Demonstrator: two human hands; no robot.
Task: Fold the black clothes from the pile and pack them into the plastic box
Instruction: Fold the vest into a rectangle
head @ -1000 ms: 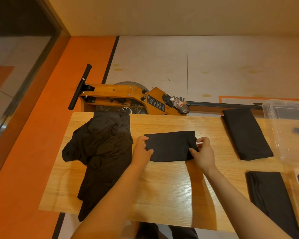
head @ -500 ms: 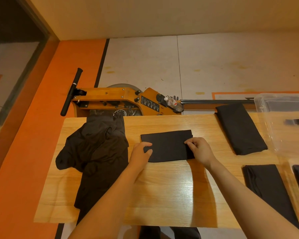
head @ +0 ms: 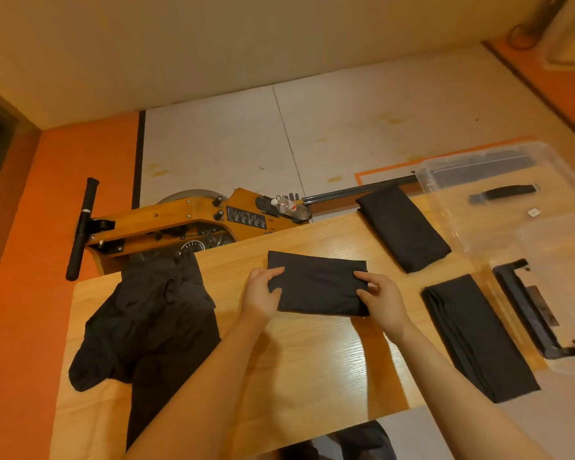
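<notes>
wooden table (head: 312, 360), orange-and-white floor (head: 233, 144), beige wall (head: 213, 44)

The left hand (head: 263, 295) now grips the folded black garment (head: 317, 283) at its left edge, thumb on top where a second ago it only rested beside that edge. The right hand (head: 380, 298) has shifted from the top right corner to the right edge, its fingers (head: 362, 277) curled over the cloth.
</notes>
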